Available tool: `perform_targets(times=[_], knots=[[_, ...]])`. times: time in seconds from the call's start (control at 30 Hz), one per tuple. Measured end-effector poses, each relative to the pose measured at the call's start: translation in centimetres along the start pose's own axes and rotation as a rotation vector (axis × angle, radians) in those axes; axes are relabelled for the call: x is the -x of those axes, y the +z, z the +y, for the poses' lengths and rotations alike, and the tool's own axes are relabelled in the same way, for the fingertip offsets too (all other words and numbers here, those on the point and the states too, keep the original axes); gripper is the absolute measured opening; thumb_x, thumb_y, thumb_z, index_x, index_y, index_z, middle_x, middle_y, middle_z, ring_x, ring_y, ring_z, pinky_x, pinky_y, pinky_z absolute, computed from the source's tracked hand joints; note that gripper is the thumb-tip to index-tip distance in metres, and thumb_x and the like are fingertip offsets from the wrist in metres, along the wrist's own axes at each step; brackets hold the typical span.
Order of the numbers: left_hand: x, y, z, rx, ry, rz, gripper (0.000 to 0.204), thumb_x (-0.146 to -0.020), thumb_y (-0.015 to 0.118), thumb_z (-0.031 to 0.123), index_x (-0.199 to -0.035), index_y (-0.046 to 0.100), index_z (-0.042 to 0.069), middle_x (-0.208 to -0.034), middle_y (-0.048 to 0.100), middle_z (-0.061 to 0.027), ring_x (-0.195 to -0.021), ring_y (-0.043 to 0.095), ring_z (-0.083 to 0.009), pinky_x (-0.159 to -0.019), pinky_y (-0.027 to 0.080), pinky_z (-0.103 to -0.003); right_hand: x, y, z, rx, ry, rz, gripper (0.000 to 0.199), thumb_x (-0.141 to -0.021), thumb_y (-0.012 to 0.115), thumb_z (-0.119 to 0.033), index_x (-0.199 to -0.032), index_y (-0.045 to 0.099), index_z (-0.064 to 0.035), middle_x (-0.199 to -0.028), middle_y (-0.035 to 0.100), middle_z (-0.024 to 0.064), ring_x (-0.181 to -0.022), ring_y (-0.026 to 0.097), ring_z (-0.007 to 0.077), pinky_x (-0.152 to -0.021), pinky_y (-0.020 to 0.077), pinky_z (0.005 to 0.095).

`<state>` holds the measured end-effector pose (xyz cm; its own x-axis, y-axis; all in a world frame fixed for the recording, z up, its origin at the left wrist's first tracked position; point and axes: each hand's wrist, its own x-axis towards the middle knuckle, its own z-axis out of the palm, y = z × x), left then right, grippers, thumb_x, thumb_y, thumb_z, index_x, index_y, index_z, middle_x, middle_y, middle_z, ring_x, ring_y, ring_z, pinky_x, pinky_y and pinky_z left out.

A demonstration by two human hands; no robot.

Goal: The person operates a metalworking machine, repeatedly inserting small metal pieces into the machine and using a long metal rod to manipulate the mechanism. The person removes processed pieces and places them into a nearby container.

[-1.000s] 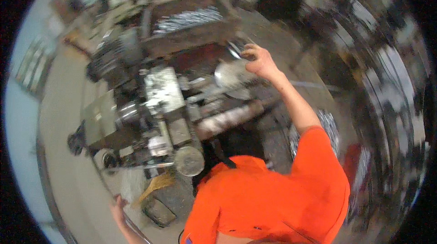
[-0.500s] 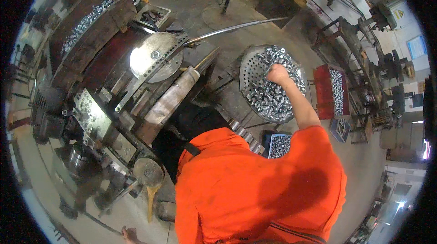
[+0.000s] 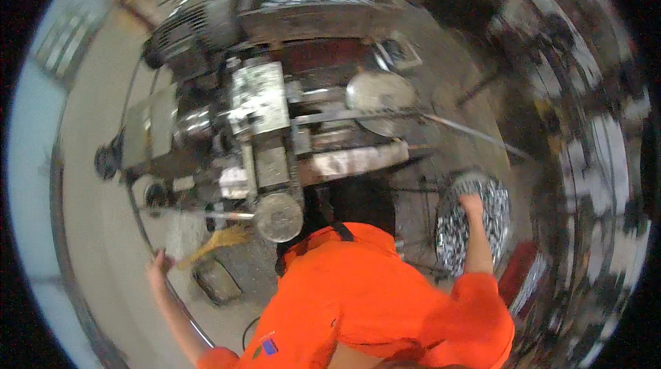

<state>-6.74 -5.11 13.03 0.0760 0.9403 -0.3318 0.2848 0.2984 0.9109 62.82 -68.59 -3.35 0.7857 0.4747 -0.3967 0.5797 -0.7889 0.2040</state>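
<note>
My right hand [image 3: 471,205] reaches to a round perforated tray [image 3: 474,179] heaped with small shiny metal parts [image 3: 456,235]. Its fingers look closed at the heap's far edge, and anything inside them is hidden. Out to the left, my left hand [image 3: 160,267] is beside a long thin dark rod [image 3: 141,221]; its fingers appear apart, though blurred, with nothing visible in them. Ahead of me stands a machine with a bright oily plate [image 3: 260,97], a round metal disc [image 3: 381,93] and a long bar [image 3: 358,116]. A round-ended part [image 3: 279,217] lies close to my body.
Beyond the machine a trough [image 3: 317,25] contains more metal parts. A red bin [image 3: 518,272] stands right of the tray. A yellow brush [image 3: 217,241] and a shallow pan [image 3: 217,281] are on the left floor. The bar's long handle [image 3: 478,135] projects rightward.
The view has swung left, shifting the machine and tray within it. My left hand and forearm have come further into sight. My right hand remains at the heap.
</note>
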Motion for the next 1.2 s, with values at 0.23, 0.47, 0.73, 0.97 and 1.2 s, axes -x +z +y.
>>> perform_targets(times=[0.23,0.47,0.73,0.97,1.2], knots=[[2.2,0.5,1.1,-0.007,0.007,-0.017,0.028,-0.081,0.061,0.019,-0.094,0.055,-0.005,-0.065,0.057,-0.0109,-0.058,0.059,-0.0208,-0.055,0.05,-0.032,-0.2,-6.5,-1.4,-0.919,0.693,0.08,0.015,-0.072,0.06,-0.017,-0.07,0.067,-0.0043,-0.071,0.064,0.0091,-0.065,0.06,0.0207,-0.058,0.0455,0.0312],[1.4,0.4,0.6,-0.063,0.048,-0.039,0.026,-0.079,0.061,0.016,-0.093,0.056,-0.005,-0.067,0.059,-0.0113,-0.057,0.059,-0.02,-0.054,0.05,-0.034,1.0,-27.2,-14.9,-1.189,-0.26,0.618,0.026,-0.073,0.051,0.008,-0.092,0.068,-0.0002,-0.11,0.061,0.0104,-0.094,0.059,0.0179,-0.08,0.044,0.0251],[5.2,-0.3,0.3,-0.997,0.331,0.219,0.041,-0.073,0.066,0.024,-0.096,0.053,-0.007,-0.079,0.06,-0.0258,-0.073,0.061,-0.0353,-0.066,0.048,-0.042,0.6,-42.8,-45.5,-0.726,-1.45,0.457,0.039,-0.055,0.058,-0.011,-0.092,0.067,-0.0024,-0.121,0.053,0.0162,-0.112,0.049,0.0322,-0.095,0.0388,0.0373],[12.1,-0.1,-1.4,-0.922,0.098,0.252,0.035,-0.073,0.066,0.023,-0.091,0.052,-0.004,-0.08,0.059,-0.0272,-0.081,0.057,-0.0427,-0.069,0.046,-0.047,-1.7,-43.4,-56.6,-0.129,-1.184,0.395,0.024,-0.056,0.059,-0.015,-0.073,0.066,0.0013,-0.075,0.061,0.02,-0.076,0.06,0.0366,-0.07,0.0495,0.0384],[11.9,0.6,-0.7,-0.902,0.063,0.37,0.029,-0.072,0.066,0.016,-0.09,0.055,-0.002,-0.075,0.059,-0.0252,-0.075,0.057,-0.0435,-0.067,0.045,-0.047,-2.5,-43.5,-58.7,-0.489,-1.179,0.168,0.019,-0.055,0.06,-0.016,-0.064,0.064,0.0006,-0.07,0.061,0.0227,-0.07,0.062,0.0363,-0.067,0.0504,0.0391]])
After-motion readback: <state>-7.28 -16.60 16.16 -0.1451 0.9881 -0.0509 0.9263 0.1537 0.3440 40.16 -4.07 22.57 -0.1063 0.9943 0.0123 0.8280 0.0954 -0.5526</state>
